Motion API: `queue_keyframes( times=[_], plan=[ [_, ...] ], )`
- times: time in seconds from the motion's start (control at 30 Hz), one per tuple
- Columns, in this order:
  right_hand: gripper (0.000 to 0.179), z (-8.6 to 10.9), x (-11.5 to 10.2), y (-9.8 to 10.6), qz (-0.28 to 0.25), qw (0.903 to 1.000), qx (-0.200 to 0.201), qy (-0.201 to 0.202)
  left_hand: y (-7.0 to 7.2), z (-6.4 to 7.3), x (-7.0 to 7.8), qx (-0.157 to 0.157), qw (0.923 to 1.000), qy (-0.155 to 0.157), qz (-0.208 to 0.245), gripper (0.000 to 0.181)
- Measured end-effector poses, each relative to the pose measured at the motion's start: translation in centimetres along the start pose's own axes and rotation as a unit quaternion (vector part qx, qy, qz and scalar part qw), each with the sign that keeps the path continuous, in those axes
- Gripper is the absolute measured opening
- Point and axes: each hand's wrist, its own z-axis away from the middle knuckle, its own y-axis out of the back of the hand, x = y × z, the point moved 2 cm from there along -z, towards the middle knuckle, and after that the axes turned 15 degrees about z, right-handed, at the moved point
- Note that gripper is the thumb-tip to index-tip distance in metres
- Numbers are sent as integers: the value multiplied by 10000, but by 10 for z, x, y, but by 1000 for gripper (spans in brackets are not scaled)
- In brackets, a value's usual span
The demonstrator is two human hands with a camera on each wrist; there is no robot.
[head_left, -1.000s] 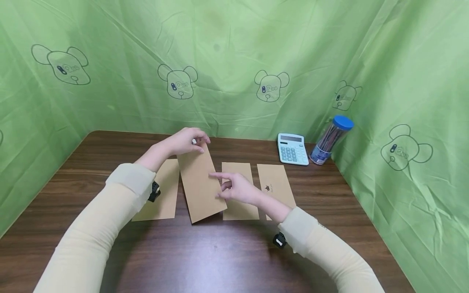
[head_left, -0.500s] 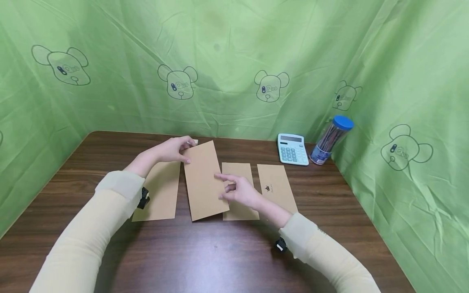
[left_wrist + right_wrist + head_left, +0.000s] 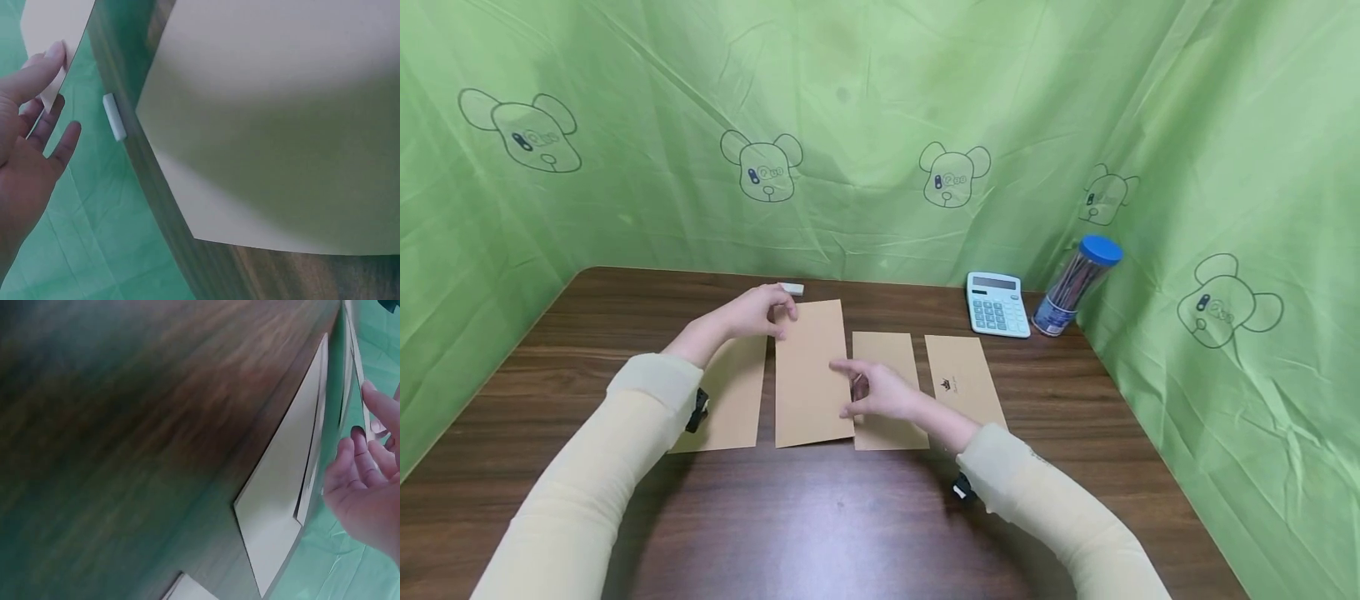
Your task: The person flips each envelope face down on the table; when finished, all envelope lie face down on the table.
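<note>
A plain, flat rectangle of brown kraft paper (image 3: 811, 375) stands slightly raised off the table, second from the left in a row. My left hand (image 3: 754, 313) pinches its top left corner, thumb in front and fingers behind, as the left wrist view shows. My right hand (image 3: 883, 390) holds its right edge between thumb and fingers. To the left, under my left wrist, lies a wider brown paper piece (image 3: 737, 408). Two narrower pieces lie to the right: a plain one (image 3: 883, 350), partly covered by my right hand, and one with a small crown print (image 3: 962, 358).
At the back right are a light blue calculator (image 3: 997, 305) and a clear tube with a blue lid (image 3: 1078, 287), holding thin dark sticks. A small white block (image 3: 792, 289) lies at the back edge of the wooden table (image 3: 737, 533). Green cloth (image 3: 865, 100) hangs behind.
The held brown paper has straightened from a tilt and come lower, nearer the table. My left hand has shifted down and left, uncovering the white block; my right hand stays at the right edge.
</note>
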Motion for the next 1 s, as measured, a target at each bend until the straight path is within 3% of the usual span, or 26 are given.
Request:
queue_keyframes(
  times=[0.3,0.7,0.87,1.0],
  plan=[
    [79,-8,-6,-12,835,9958,-387,-23,-16,4,-7,-458,9975,436,-308,54],
    [63,-14,-8,-12,1458,9884,-434,-13,-23,6,-20,-485,9961,641,-359,50],
    [62,-10,-9,-10,1441,9887,-398,113,-24,9,-16,-470,9972,438,-370,47],
    [63,-2,-5,-4,1424,9890,-350,200,-26,9,-13,-555,9963,476,-459,46]
  ],
)
